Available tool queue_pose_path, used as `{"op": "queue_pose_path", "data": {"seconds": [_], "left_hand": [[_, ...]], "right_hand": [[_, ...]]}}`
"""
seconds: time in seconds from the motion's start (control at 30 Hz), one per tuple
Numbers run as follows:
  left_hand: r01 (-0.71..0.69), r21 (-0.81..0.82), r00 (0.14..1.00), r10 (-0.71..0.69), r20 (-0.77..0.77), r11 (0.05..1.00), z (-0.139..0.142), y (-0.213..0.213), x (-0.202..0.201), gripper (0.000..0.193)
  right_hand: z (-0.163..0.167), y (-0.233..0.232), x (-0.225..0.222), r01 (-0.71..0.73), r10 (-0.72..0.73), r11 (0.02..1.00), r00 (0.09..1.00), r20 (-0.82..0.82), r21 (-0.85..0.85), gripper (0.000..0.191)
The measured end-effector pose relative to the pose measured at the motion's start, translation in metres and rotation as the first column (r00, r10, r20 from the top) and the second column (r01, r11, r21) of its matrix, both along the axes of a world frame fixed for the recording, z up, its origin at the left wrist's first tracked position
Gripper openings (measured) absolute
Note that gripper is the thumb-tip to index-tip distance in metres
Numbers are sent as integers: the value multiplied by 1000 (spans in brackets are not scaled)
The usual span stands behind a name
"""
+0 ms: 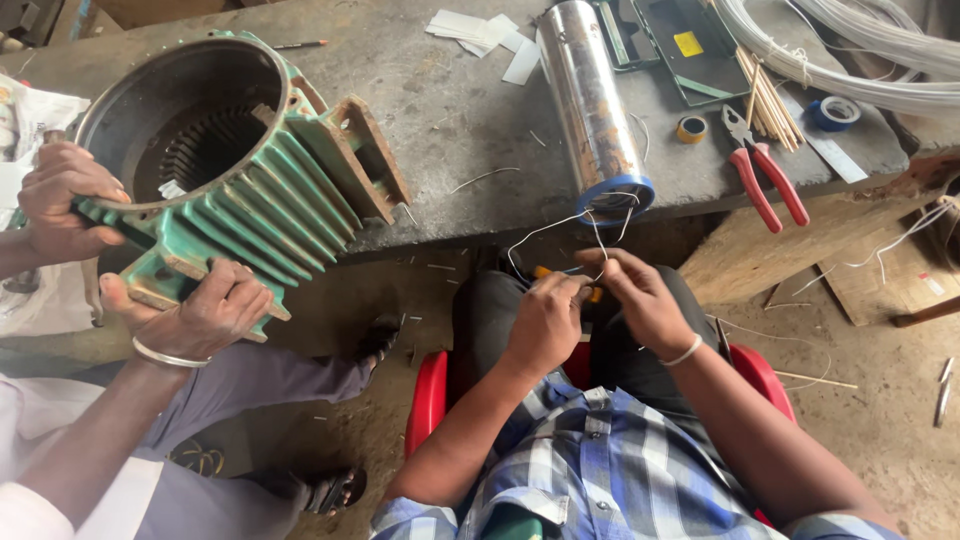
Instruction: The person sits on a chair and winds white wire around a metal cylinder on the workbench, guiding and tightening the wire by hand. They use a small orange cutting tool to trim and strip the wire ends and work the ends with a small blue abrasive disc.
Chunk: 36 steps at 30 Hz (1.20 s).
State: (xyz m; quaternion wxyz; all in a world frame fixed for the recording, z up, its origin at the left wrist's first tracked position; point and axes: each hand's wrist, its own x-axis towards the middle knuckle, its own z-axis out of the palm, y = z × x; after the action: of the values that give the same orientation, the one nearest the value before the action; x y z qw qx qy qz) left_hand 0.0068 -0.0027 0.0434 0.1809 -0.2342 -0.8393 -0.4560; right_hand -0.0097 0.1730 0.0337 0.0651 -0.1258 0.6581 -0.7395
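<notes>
Left hand (545, 320) and right hand (640, 300) close together over the lap, fingertips of both pinched on a thin white wire (560, 225). Wire loops up from the fingers toward the blue-taped end of a shiny metal cylinder (592, 100) lying on the counter (450, 110), its end at the front edge. Something orange sits between the hands, mostly hidden, can't tell what. Person sits on a red chair (430, 400), checked blue shirt, metal bangle on right wrist.

On the counter right of the cylinder: yellow tape roll (690, 129), red-handled pliers (765, 175), bundle of thin wooden sticks (768, 95), blue tape roll (834, 112), coil of white tubing (850, 45) at the far right corner. White paper strips (485, 35) left of the cylinder's far end.

Left side: a co-worker's two hands (130, 260) grip a green finned motor housing (235, 160), tilted, resting on the counter's edge, open bore facing up-left, slotted stator visible inside.
</notes>
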Motion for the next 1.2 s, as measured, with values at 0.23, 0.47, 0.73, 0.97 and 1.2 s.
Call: {"op": "queue_pose_path", "data": {"seconds": [0.23, 0.47, 0.73, 0.97, 1.2], "left_hand": [[35, 101, 999, -37, 13, 994, 14, -3, 2, 13], [-23, 82, 999, 21, 34, 996, 23, -6, -2, 12], [-56, -113, 969, 27, -246, 992, 16, -4, 9, 19], [-66, 3, 995, 66, -80, 998, 12, -3, 0, 13], [81, 130, 995, -88, 54, 988, 18, -4, -2, 17]], "right_hand": [[-23, -10, 10, 89, -81, 991, 994, 77, -101, 27], [-35, 14, 29, 229, -233, 971, 970, 66, 65, 26], [54, 18, -24, -160, 88, 947, 963, 256, 278, 36], [20, 24, -4, 44, -22, 993, 981, 194, -107, 46], [-12, -10, 5, 8, -8, 1000, 1000, -3, 17, 34]]}}
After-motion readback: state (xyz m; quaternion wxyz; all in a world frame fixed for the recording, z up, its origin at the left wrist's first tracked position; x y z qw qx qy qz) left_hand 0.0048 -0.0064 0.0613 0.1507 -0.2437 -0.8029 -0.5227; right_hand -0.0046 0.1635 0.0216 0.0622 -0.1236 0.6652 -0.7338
